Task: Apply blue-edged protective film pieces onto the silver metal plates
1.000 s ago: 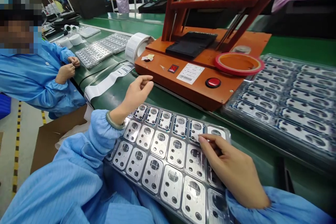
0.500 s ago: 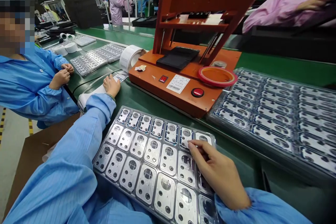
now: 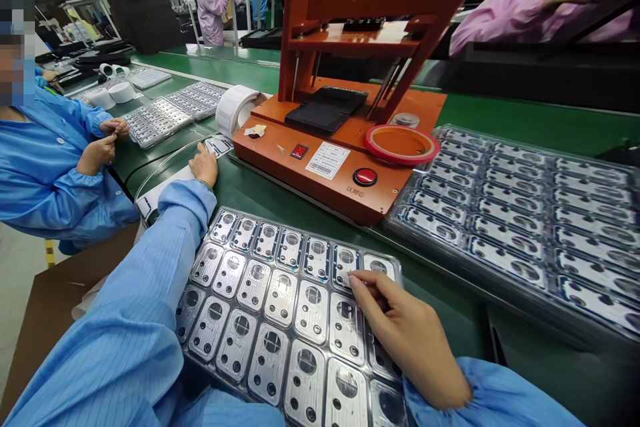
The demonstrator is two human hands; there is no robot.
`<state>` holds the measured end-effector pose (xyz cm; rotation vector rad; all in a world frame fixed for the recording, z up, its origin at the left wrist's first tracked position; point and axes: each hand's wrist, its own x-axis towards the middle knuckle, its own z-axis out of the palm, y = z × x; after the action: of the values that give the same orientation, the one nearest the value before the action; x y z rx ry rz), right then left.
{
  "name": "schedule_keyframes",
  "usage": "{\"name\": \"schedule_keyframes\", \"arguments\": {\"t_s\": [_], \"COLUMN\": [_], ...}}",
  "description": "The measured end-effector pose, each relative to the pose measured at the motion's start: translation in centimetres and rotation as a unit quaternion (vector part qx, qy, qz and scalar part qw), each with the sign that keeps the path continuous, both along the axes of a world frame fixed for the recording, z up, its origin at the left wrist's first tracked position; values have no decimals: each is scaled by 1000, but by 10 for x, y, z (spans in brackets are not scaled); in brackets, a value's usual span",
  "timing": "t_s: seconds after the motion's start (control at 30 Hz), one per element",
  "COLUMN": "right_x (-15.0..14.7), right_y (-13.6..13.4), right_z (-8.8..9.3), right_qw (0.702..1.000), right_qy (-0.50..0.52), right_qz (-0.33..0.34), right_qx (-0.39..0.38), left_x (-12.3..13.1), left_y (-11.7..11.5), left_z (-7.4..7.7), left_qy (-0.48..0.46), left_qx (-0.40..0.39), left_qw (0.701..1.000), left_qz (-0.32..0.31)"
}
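Observation:
A clear tray (image 3: 295, 343) of silver metal plates in rows lies tilted in front of me; the plates in its far row have blue edges. My right hand (image 3: 400, 327) rests over the tray's right side, thumb and index finger pinched at a far-row plate; anything between the fingertips is too small to make out. My left hand (image 3: 204, 165) is on a white label strip (image 3: 165, 192) that runs from the label roll (image 3: 234, 110), beside a dark-edged label (image 3: 219, 145). Its fingers are partly spread, the index finger pointing forward.
An orange press (image 3: 320, 153) with a red tape ring (image 3: 401, 144) on it stands beyond the tray. Stacked trays of plates (image 3: 520, 213) are at the right. A co-worker's hands (image 3: 103, 147) are at the left, near more trays (image 3: 159, 121). People in pink stand further back.
The view has shifted slightly to the right. My left hand's index finger is now stretched out, and more of the label strip shows. My right hand stays at the same plate.

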<state>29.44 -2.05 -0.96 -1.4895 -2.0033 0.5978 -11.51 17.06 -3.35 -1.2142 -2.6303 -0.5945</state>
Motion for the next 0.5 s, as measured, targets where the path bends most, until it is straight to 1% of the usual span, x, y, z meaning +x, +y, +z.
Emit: {"name": "schedule_keyframes", "arguments": {"t_s": [0.13,0.23,0.4,0.5], "right_x": [0,1,1,1], "right_y": [0,1,0,0], "right_z": [-3,-5,-5,-5], "right_qw": [1000,1000,1000,1000], "right_qy": [1,3,4,-1], "right_qz": [1,2,4,2], "right_qx": [-2,1,1,-1], "left_x": [0,1,2,2], "left_y": [1,-2,-7,-6], "left_z": [0,0,0,0], "left_qy": [7,18,45,40], "left_qx": [-3,-1,20,29], "left_qw": [1000,1000,998,998], "left_qz": [-2,-20,-35,-36]}}
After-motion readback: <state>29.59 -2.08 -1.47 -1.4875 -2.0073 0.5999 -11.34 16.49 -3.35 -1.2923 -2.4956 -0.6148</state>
